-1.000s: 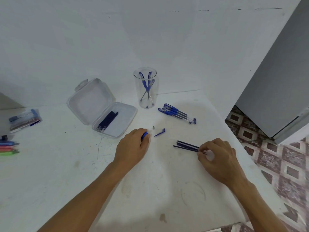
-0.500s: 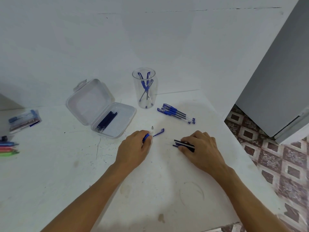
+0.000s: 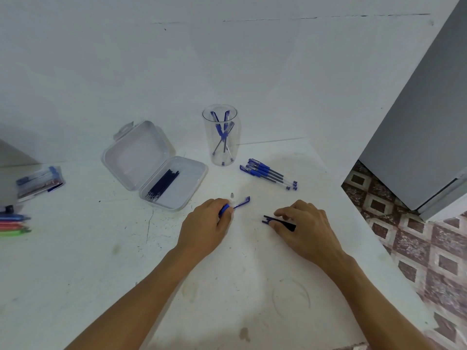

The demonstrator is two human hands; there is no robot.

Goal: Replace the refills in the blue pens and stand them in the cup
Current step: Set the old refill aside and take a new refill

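My left hand (image 3: 206,223) is closed around a blue pen barrel (image 3: 224,209) on the white table (image 3: 75,261). Just beyond its fingers lie a blue pen cap (image 3: 242,201) and a small grey pen tip (image 3: 232,195). My right hand (image 3: 307,229) rests over a small bunch of dark refills (image 3: 268,220), thumb and fingers pinching them. A clear cup (image 3: 220,135) at the back holds three blue pens. Several blue pens (image 3: 267,173) lie to its right. An open clear case (image 3: 164,170) holds several dark refills (image 3: 163,184).
Coloured pens (image 3: 14,224) and a clear packet of pens (image 3: 38,181) lie at the far left. The table ends at the right, with tiled floor (image 3: 417,248) below and a grey cabinet (image 3: 424,127) beyond. White walls close the back.
My right hand slid left along the loose refills and now covers them, gathering them under the fingers. My left hand has stayed in place on the pen barrel.
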